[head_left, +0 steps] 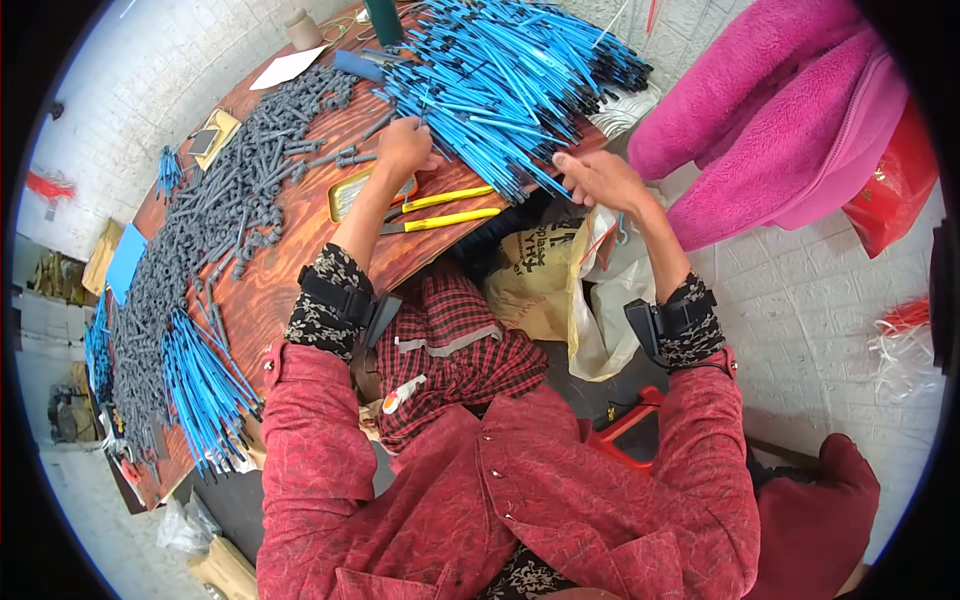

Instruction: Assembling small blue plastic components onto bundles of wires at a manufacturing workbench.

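The right hand and left hand were beside blue rods.
Both hands were half closed; whether they held something, I could not tell. The rods lay heaped on the counter; toward its far edge was a green cylinder.

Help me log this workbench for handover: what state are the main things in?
Left hand: fingers curled, grip unclear.
Right hand: fingers curled, grip unclear.
Blue rods: piled loosely.
Grey parts: heaped loosely.
Yellow-handled tool: handles apart.
Yellow-rimmed tin: open, partly covered.
Pale sack: mouth open.
Pink garment: draped.
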Action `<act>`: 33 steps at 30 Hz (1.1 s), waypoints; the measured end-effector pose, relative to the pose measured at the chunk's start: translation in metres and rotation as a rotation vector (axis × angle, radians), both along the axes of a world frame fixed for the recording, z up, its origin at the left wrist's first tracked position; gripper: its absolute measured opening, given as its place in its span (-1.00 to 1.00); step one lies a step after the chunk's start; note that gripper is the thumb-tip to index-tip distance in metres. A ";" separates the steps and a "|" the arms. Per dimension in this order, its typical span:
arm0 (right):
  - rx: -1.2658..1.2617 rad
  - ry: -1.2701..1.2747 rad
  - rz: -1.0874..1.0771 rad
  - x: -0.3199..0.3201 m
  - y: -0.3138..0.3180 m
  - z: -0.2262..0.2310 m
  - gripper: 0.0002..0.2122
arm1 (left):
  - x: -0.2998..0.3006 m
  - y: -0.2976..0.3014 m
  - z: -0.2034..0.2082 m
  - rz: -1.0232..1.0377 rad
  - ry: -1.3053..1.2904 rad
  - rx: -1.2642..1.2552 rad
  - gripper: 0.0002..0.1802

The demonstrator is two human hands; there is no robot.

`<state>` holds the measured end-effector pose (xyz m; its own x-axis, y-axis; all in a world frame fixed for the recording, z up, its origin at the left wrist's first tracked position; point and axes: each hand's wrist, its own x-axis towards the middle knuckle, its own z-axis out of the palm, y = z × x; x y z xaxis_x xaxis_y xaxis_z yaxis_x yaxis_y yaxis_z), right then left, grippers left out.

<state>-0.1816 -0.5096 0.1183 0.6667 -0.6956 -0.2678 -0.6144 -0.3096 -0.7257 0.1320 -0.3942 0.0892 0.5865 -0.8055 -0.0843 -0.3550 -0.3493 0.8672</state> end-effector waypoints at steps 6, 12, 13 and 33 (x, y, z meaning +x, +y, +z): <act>-0.420 0.044 0.110 -0.007 0.015 -0.032 -0.47 | -0.010 0.006 0.014 0.163 0.437 -0.163 -0.70; -0.253 -0.234 0.016 -0.020 0.019 -0.021 -0.55 | -0.027 0.016 0.029 0.077 0.251 -0.034 -0.62; -0.254 -0.241 0.028 -0.019 0.022 -0.014 -0.55 | -0.021 0.020 0.028 0.089 0.244 -0.038 -0.62; 0.296 -0.905 0.103 0.031 0.156 -0.053 -0.69 | -0.044 0.152 0.107 0.237 0.601 -1.087 -0.81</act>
<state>-0.1508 -0.3540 0.0649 0.7610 -0.6090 0.2234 0.2375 -0.0589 -0.9696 0.0884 -0.2422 0.1962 0.8245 -0.5072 0.2510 0.1673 0.6422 0.7480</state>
